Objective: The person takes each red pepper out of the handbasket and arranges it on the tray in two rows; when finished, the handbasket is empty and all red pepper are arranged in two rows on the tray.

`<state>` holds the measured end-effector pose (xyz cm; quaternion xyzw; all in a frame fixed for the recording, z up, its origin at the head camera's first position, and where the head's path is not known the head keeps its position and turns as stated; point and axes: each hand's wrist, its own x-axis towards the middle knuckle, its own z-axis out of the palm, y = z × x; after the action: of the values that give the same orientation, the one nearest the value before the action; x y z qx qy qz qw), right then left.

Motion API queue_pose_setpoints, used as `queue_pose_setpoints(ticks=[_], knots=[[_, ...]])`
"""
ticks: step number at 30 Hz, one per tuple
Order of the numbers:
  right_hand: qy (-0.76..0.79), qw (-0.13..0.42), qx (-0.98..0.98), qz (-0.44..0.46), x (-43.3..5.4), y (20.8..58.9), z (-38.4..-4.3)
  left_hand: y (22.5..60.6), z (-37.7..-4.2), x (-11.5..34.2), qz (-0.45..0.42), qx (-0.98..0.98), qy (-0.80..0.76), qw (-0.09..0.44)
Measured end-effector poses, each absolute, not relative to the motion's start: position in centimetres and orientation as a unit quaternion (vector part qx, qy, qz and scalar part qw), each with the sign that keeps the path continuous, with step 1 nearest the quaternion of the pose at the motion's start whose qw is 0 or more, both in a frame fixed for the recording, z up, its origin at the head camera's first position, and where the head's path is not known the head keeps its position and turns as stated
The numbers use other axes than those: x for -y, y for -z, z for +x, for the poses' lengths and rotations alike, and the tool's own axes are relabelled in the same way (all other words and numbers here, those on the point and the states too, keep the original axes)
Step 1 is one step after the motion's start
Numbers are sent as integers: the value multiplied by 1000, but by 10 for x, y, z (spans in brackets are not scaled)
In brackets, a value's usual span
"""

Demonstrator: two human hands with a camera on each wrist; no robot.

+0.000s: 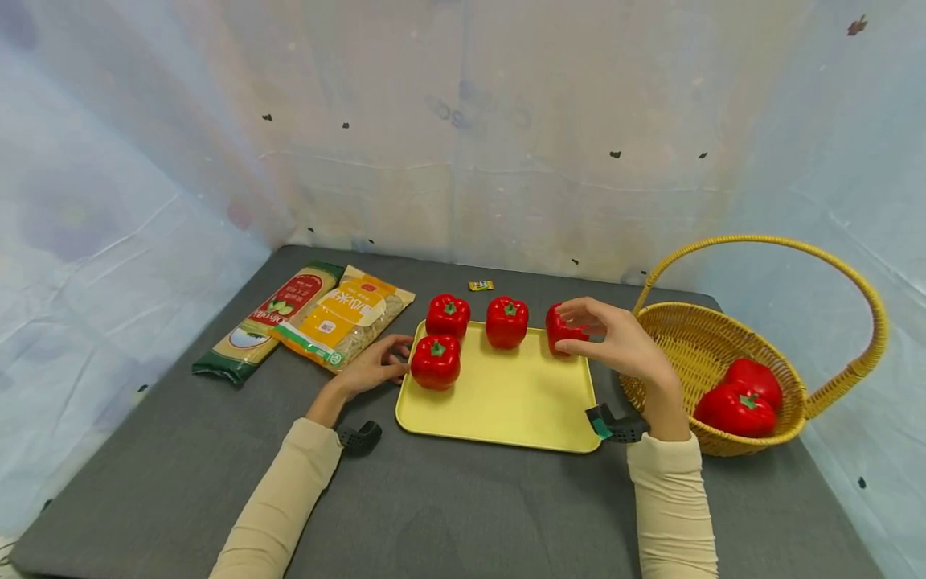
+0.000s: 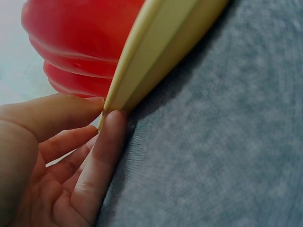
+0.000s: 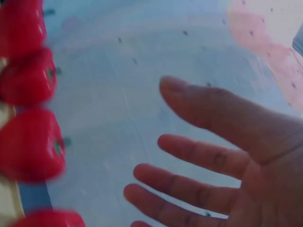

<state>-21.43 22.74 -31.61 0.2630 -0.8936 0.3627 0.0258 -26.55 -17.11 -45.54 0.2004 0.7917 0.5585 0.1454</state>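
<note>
My left hand (image 1: 374,366) is at the left edge of a yellow tray (image 1: 506,394). In the left wrist view, thumb and fingers pinch the tray's rim (image 2: 142,61). A red bell pepper (image 1: 435,362) sits on the tray beside that hand, with another pepper (image 1: 448,315) behind it. Along the back edge stands a third pepper (image 1: 506,323). At the tray's back right corner, my right hand (image 1: 615,338) hovers by a pepper (image 1: 561,331) and partly hides it. The right wrist view shows this hand's fingers (image 3: 203,153) spread, with nothing between them.
Right of the tray stands a yellow wicker basket (image 1: 673,338) with a tall handle, holding red peppers (image 1: 738,410). To the left lie a yellow grain bag (image 1: 350,318) and a green-ended package (image 1: 271,318). A small yellow packet (image 1: 481,285) lies behind the tray.
</note>
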Motion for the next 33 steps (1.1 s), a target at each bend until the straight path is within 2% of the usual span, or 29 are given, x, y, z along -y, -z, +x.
queue_pose_setpoints(ticks=[11,16,33], knots=[[-306,27,940,148,-304,299,-203,454,-266,171,205,-790,-558,151],[-284,-2,954,102,-333,295,-201,432,-252,168,206,-792,-554,153],[-198,-93,976,16,-402,299,-208,431,-252,168,208,-791,-554,154]])
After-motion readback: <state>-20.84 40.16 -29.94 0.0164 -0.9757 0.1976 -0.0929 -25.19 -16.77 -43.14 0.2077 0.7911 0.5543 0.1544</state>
